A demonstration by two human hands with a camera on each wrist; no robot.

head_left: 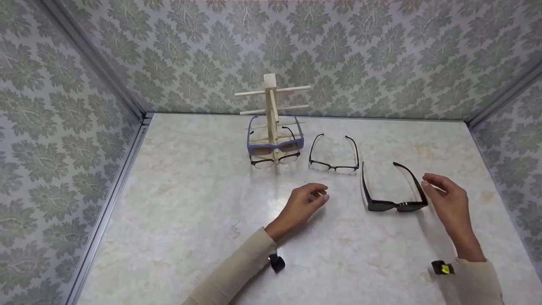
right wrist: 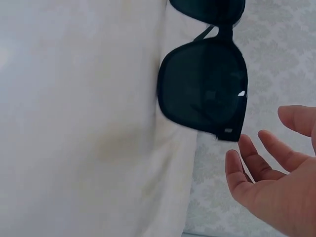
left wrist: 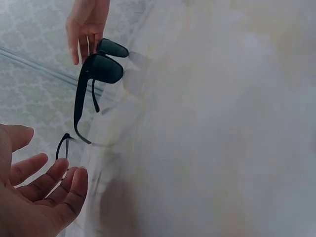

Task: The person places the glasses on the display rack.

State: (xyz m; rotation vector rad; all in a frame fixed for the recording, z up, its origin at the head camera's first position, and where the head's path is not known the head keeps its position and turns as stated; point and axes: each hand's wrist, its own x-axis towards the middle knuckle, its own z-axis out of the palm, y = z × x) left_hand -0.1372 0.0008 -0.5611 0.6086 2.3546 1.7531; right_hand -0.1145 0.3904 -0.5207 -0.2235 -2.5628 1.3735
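Note:
Black sunglasses (head_left: 396, 206) with dark lenses lie on the table at the right, temples spread toward the back. My right hand (head_left: 452, 203) is beside their right temple, fingers loosely bent and holding nothing; in the right wrist view its fingertips are close to the frame corner of the sunglasses (right wrist: 205, 86). My left hand (head_left: 302, 202) hovers left of the sunglasses, relaxed, with nothing in it. Thin black-rimmed eyeglasses (head_left: 333, 167) lie open behind and between the hands. In the left wrist view the left fingers (left wrist: 74, 192) are apart from the sunglasses (left wrist: 106, 68).
A wooden eyewear stand (head_left: 271, 106) with several crossbars stands at the back middle. Purple-framed sunglasses (head_left: 275, 147) hang on it, above a pair of dark-rimmed eyeglasses (head_left: 275, 162). Patterned walls (head_left: 347, 55) enclose the marbled table (head_left: 178, 203) at the back and sides.

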